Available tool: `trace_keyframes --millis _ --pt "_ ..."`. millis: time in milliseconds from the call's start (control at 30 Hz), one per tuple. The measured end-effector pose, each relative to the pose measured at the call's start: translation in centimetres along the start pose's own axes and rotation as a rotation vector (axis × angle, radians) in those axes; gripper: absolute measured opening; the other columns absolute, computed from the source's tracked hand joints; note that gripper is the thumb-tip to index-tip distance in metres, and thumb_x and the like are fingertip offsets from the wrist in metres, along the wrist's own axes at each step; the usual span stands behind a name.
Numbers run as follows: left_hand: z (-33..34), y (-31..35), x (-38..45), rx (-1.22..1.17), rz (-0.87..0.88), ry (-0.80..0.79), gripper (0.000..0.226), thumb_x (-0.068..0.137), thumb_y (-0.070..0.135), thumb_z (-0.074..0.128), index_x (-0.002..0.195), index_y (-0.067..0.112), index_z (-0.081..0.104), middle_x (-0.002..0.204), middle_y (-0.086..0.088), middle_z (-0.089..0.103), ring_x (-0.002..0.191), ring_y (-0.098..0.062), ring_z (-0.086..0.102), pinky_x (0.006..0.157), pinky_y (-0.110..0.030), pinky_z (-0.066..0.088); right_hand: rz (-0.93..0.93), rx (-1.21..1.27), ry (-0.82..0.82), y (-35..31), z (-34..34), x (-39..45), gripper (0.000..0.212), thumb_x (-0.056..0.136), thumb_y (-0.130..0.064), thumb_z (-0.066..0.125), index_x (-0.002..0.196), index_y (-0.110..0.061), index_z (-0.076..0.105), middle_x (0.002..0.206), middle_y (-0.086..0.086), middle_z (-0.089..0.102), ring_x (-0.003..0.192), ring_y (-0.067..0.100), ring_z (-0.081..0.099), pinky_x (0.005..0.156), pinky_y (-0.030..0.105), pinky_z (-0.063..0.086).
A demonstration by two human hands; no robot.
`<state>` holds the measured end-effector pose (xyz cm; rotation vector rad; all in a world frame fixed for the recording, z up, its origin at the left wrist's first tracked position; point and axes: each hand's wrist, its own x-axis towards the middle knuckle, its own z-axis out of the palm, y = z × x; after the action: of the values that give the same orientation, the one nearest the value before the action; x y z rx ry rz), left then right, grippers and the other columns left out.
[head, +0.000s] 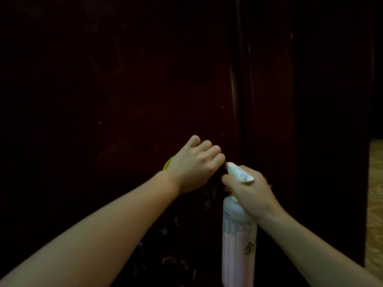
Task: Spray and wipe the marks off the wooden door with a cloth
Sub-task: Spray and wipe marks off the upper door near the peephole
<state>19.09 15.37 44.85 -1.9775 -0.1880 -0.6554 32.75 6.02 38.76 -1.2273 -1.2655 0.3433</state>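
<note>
Yellow-green cloth bunched in your left hand presses the dark wooden door near its right edge, while your right hand grips the spray bottle, nozzle aimed doorward, ready to spray.

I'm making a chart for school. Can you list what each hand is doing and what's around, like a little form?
left hand: left hand curled against the door, gripping a yellow-green cloth, mostly hidden
right hand: right hand holds the spray bottle by its neck
nozzle: aimed toward the door
door: dark wooden door; marks hard to see in dim light
floor: pale floor at far right
</note>
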Motion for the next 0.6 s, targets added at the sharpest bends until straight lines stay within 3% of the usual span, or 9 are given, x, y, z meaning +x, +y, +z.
trace_keyframes --millis 133,233,333,433,500,600 --pt "-1.1 -3.9 4.0 0.057 -0.195 0.148 0.007 0.092 0.018 0.057 0.090 0.012 0.060 0.086 -0.005 0.061 0.078 -0.025 0.057 0.074 -0.040 0.039 -0.015 0.000 0.041 0.2 -0.6 -0.1 0.028 0.083 -0.020 0.064 0.078 0.007 0.057 0.073 0.023 0.061 0.061 0.020 0.052 0.058 0.036 0.042" --pt "-1.4 -4.7 7.0 0.077 -0.321 0.208 0.009 0.093 0.017 0.055 0.089 0.012 0.061 0.085 -0.004 0.062 0.077 -0.024 0.058 0.074 -0.040 0.040 -0.009 -0.003 0.040 0.5 -1.0 -0.3 0.024 0.083 -0.018 0.063 0.074 0.004 0.059 0.070 0.018 0.064 0.060 0.019 0.055 0.060 0.036 0.045" --pt "0.0 -2.3 6.5 0.047 -0.180 0.137 0.005 0.089 0.015 0.059 0.092 0.013 0.062 0.087 -0.004 0.061 0.080 -0.025 0.058 0.076 -0.041 0.040 -0.016 0.010 0.070 0.8 -1.3 -0.3 0.022 0.083 -0.014 0.062 0.070 0.004 0.059 0.065 0.015 0.064 0.058 0.018 0.056 0.059 0.040 0.047" --pt "1.1 0.4 3.6 -0.013 -0.056 0.046 0.003 0.086 0.013 0.062 0.089 0.014 0.062 0.084 -0.003 0.059 0.075 -0.023 0.055 0.072 -0.039 0.039 -0.067 0.001 0.118 0.7 -1.3 -0.2 0.022 0.083 -0.010 0.061 0.070 0.007 0.055 0.065 0.025 0.058 0.055 0.023 0.049 0.052 0.043 0.042" --pt "1.2 0.9 2.1 -0.029 -0.069 0.042 0.006 0.084 0.013 0.065 0.088 0.014 0.061 0.081 -0.002 0.057 0.072 -0.022 0.052 0.070 -0.037 0.038 -0.086 0.015 0.103 0.6 -1.1 -0.4 0.024 0.082 -0.011 0.060 0.068 0.006 0.050 0.065 0.028 0.054 0.054 0.024 0.045 0.051 0.040 0.039" --pt "0.4 -0.3 1.0 -0.030 -0.136 0.084 0.006 0.089 0.016 0.063 0.088 0.014 0.057 0.082 -0.002 0.056 0.073 -0.021 0.052 0.070 -0.036 0.035 -0.085 0.062 0.049 -0.2 -1.0 -0.5 0.030 0.080 -0.021 0.062 0.072 0.004 0.049 0.063 0.016 0.051 0.057 0.022 0.044 0.054 0.039 0.038"
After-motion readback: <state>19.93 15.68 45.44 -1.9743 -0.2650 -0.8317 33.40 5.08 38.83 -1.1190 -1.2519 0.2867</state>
